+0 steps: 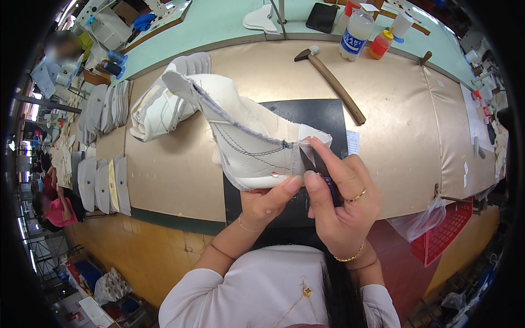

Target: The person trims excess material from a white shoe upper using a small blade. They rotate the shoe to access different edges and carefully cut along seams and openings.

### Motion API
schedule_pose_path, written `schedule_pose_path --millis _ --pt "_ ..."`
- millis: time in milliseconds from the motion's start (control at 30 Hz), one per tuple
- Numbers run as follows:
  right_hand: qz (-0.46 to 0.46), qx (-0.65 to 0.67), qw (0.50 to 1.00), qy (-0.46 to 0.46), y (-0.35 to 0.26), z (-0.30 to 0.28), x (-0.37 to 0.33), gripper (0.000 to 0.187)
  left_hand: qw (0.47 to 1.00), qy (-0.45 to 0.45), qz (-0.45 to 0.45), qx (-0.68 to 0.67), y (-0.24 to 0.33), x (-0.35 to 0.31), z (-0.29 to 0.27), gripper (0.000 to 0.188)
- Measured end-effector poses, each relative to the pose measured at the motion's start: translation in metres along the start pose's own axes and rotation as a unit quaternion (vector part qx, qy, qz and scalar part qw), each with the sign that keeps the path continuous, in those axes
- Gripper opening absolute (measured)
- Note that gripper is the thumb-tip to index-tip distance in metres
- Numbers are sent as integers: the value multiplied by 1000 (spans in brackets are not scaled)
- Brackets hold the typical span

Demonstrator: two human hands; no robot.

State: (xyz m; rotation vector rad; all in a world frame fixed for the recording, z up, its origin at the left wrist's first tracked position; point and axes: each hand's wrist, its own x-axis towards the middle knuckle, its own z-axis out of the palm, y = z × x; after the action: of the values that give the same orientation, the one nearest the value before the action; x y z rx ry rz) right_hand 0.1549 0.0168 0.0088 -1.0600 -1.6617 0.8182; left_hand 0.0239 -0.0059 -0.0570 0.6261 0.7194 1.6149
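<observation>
1. The tan surface (180, 180) carries a dark cutting mat (322, 117) at its middle, with stacks of white cut pieces (104, 186) along its left side.
2. A white leather shoe upper (240, 139) is held above the mat, its stitched seam facing the camera.
3. A second white upper (158, 112) lies on the surface behind it.
4. A hammer (331, 82) lies beyond the mat, near plastic bottles (355, 35).
5. The right hand (342, 202) pinches the upper's end edge while gripping a small dark tool (313, 161).
6. The left hand (268, 199) grips the upper's lower edge from beneath, thumb pressed on it.
</observation>
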Motion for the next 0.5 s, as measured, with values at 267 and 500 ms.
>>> schedule_pose_path --millis 267,500 --pt "92 182 958 200 6 0 25 35 947 -160 118 252 -10 -5 -3 53" --pt "-7 40 998 53 0 -15 6 34 992 -120 21 31 -13 -2 -2 66"
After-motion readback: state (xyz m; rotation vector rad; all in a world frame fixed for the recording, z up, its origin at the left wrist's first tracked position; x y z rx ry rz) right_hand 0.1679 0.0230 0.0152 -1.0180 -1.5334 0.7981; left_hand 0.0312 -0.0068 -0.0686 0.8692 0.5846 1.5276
